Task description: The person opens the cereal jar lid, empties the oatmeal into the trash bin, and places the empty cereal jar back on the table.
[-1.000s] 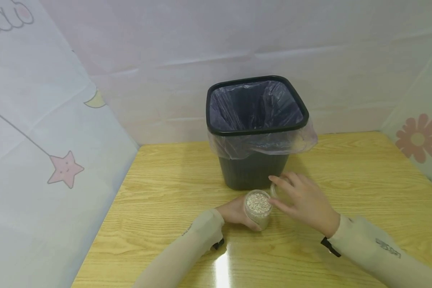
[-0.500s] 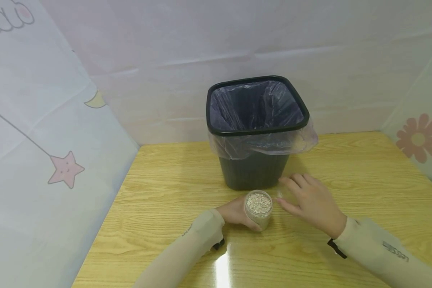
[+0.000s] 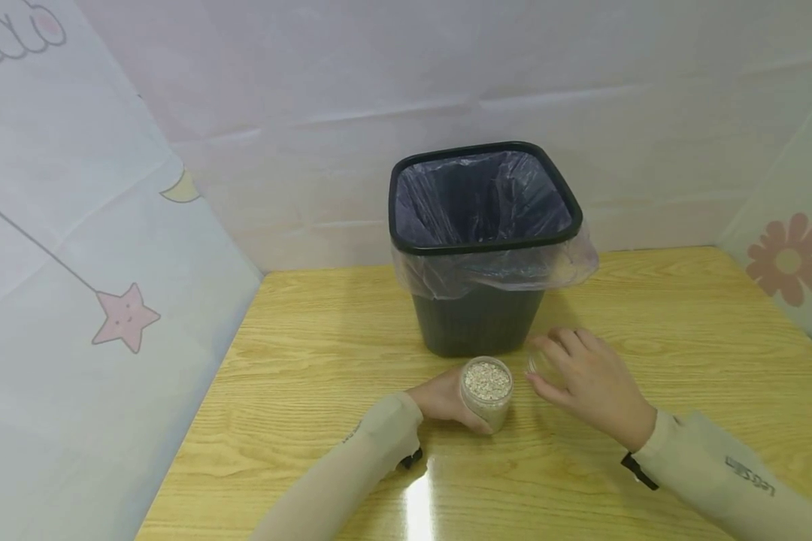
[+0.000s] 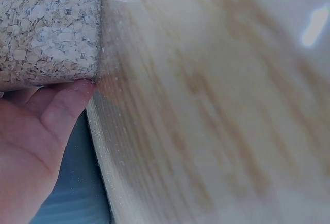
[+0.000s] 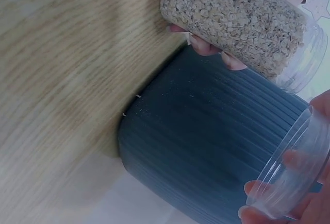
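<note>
A clear jar [image 3: 489,406] filled with pale oat flakes stands open-topped on the table, just in front of the bin. My left hand [image 3: 449,400] grips its side, with the thumb curled round the near face. In the left wrist view the oats [image 4: 49,31] show through the wall beside the thumb. To the right of the jar, my right hand [image 3: 594,385] pinches a clear screw lid [image 5: 273,188] by its rim, fingers round the edge. A gap separates lid and jar. In the right wrist view the jar's bare threaded neck [image 5: 305,59] is visible.
Behind the jar a dark bin [image 3: 477,323] lined with a translucent bag [image 3: 487,274] stands against the back wall covering. The wood-grain table [image 3: 311,338] extends to both sides, with a printed sheet [image 3: 61,225] hanging along the left.
My right hand has moved a little to the right with the lid, widening the gap from the jar. The left hand and jar have stayed in place.
</note>
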{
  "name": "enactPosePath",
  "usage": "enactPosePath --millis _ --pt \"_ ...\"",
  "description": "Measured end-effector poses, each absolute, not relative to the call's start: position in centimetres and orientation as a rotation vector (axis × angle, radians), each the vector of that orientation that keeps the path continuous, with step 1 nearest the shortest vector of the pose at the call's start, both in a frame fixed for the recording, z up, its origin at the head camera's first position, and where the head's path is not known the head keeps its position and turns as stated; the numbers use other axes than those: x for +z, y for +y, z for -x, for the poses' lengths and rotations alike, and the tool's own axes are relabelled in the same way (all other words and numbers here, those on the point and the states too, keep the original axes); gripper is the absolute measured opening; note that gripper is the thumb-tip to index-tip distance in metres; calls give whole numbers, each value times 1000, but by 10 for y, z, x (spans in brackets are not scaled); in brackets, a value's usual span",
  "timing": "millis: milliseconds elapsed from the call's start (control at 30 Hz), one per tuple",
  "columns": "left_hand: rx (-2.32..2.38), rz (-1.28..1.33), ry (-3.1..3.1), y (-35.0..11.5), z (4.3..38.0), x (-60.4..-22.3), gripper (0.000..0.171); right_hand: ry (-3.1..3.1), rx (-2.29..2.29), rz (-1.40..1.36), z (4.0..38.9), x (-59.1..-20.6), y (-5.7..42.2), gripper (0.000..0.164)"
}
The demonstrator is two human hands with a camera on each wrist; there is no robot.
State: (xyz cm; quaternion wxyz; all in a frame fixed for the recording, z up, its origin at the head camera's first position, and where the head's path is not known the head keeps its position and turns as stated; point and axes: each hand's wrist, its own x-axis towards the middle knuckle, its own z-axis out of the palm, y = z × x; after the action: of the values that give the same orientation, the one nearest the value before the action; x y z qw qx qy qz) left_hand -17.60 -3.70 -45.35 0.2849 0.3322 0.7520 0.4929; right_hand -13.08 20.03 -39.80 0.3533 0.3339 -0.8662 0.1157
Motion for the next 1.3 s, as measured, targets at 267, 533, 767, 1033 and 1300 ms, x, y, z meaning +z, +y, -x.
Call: enactPosePath --millis 267,533,767,1033,1300 --pt "1312 -884 1995 -37 177 -454 90 -2255 281 -867 129 -403 202 61" --pt "1307 -879 1995 -37 178 -455 90 -2299 257 -861 129 -410 203 64" --pt "1297 -872 1995 -37 177 -454 89 -2309 249 -861 129 -416 203 64" --pt "1326 -860 1976 -38 176 -453 88 -2394 234 -871 125 -421 202 66" --pt "1323 -884 1980 -37 177 -455 88 -2419 246 -872 122 -424 199 67"
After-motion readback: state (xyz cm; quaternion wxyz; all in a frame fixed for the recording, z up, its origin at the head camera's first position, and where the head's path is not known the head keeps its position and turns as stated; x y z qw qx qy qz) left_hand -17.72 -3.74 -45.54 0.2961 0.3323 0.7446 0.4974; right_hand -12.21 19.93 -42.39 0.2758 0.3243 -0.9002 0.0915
